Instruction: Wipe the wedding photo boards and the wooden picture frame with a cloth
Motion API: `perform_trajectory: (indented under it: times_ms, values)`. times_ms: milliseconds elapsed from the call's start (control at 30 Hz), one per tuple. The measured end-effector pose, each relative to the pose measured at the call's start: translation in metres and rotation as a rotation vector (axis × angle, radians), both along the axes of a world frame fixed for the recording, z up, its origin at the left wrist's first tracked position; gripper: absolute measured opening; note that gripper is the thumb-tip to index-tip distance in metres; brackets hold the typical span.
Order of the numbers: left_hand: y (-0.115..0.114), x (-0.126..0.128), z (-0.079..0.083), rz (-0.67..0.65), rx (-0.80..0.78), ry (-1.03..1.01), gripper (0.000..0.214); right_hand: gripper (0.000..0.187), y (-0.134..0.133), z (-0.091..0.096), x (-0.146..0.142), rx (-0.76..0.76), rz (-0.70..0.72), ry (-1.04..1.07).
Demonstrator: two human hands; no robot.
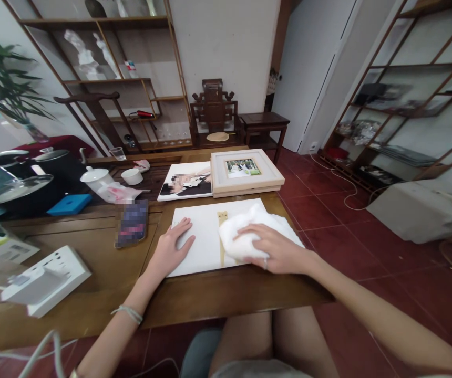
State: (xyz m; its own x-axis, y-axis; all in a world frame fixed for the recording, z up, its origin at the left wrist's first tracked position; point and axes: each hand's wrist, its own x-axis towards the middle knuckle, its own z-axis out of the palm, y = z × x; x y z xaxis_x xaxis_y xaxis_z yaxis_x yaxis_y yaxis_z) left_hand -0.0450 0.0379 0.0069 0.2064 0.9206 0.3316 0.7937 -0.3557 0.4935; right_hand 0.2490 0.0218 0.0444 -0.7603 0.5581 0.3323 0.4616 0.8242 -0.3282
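Far to my left, a white power strip (48,281) is lying on the wooden table (103,262), and a dark phone-like slab (132,223) is resting just left of my work. I am pressing my left hand (171,249) flat, fingers spread wide, on the left end of the white panel (198,236). The panel is lying face up near the table's front edge. Its long axis is running left to right, roughly along that edge, and a tan strip (222,247) is crossing it from far to near. I am cupping my right hand (277,249) over a bunched white cloth (245,233), fingers curled into it, on the panel's right half.

I am judging the risk to be at the right end. The panel's corner is sitting close to the table's right edge, so a hard sideways push with the cloth could be skating it off if my left palm is lifting. The cloth could also be catching the strip.
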Motion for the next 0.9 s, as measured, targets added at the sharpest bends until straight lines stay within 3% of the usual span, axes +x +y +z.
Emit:
perform_trajectory:
  times_ms: [167,267,367,467,600,667,767,900]
  values:
    - [0.0,0.0,0.001,0.006,-0.005,-0.016,0.042,0.024,0.062,-0.012,-0.016,0.089,-0.143,-0.044]
    - [-0.001,0.0,0.001,0.005,-0.004,-0.018,0.041,0.026,0.083,-0.017,-0.027,0.089,-0.209,-0.048]
    - [0.0,0.0,0.001,0.005,0.003,-0.019,0.042,0.029,0.078,-0.017,-0.034,0.085,-0.238,-0.056]
    - [0.0,0.0,0.0,0.004,0.005,-0.016,0.041,0.026,0.048,-0.014,-0.037,0.086,-0.19,-0.073]
    - [0.001,-0.001,-0.001,0.003,0.003,0.0,0.042,0.013,0.003,-0.009,-0.039,0.109,0.063,-0.109]
    - [0.001,0.0,-0.001,0.003,0.005,0.005,0.043,0.008,-0.005,-0.008,-0.039,0.108,0.187,-0.135]
    - [0.0,0.0,0.0,0.004,0.004,0.0,0.043,0.011,0.009,-0.009,-0.038,0.09,0.217,-0.111]
    - [-0.001,0.001,0.002,0.011,-0.012,-0.011,0.042,0.026,0.051,-0.012,-0.044,0.075,-0.013,-0.073]
